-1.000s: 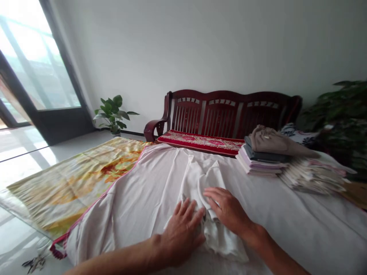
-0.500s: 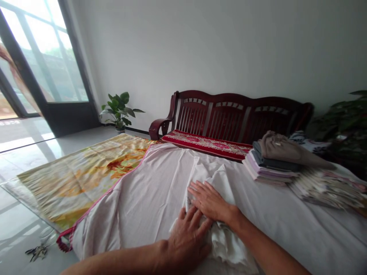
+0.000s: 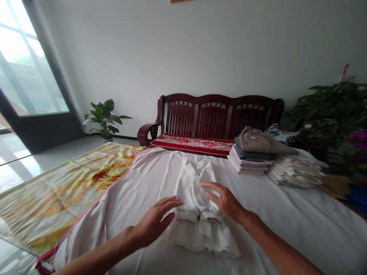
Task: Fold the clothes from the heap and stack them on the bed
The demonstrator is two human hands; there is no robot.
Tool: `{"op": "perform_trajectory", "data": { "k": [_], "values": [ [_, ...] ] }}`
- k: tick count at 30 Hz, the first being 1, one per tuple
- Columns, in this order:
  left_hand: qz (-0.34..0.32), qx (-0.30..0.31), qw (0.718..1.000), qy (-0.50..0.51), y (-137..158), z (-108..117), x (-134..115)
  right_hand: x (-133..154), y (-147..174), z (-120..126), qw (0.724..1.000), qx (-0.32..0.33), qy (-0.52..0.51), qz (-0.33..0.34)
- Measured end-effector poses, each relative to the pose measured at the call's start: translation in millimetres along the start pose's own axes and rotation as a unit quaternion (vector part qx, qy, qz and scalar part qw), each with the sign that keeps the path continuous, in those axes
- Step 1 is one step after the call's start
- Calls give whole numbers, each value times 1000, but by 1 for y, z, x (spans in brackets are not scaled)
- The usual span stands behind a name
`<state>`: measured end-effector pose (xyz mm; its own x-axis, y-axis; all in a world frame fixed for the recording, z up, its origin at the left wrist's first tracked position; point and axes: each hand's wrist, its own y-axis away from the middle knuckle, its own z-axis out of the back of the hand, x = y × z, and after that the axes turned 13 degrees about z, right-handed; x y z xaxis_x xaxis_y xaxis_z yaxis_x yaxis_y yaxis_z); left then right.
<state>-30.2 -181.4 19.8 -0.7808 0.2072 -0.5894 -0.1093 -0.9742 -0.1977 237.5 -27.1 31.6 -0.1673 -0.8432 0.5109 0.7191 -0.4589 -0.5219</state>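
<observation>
A white garment (image 3: 186,187) lies on the pale cloth in front of me, with its sleeves folded inward over its body and a ruffled lower edge toward me. My left hand (image 3: 159,217) is at its left side, fingers stretched out with the thumb apart, the fingertips at the garment's edge. On the other side, my right hand (image 3: 225,200) hovers over or lightly touches the right sleeve, fingers apart and curved. Neither hand grips anything. Whether the fingertips press on the fabric I cannot tell.
The pale cloth (image 3: 137,191) covers the table, beside a yellow floral cloth (image 3: 74,187) on the left. Folded clothes (image 3: 249,156) and another folded stack (image 3: 295,170) stand at the right. Behind are a dark wooden bench (image 3: 213,118) and a potted plant (image 3: 104,116).
My hands have moved apart from the garment's middle, left hand to the left and right hand to the right. The folded sleeves and ruffled edge now show. The view has shifted to the right.
</observation>
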Motion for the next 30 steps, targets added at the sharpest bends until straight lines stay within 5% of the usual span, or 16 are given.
{"op": "perform_trajectory", "data": {
  "k": [4, 10, 19, 30],
  "values": [
    [-130, 16, 987, -95, -11, 9, 27, -14, 43, 17, 991, 45, 103, 73],
    [-204, 78, 965, -148, -18, 17, 32, -13, 83, 26, 970, 127, 146, 148],
    [-258, 137, 935, -200, -32, 24, 35, -6, 73, 42, 938, 219, 162, 215],
    [-317, 55, 925, -200, -39, 9, 36, -11, 61, 32, 890, 221, 227, 328]
  ]
}}
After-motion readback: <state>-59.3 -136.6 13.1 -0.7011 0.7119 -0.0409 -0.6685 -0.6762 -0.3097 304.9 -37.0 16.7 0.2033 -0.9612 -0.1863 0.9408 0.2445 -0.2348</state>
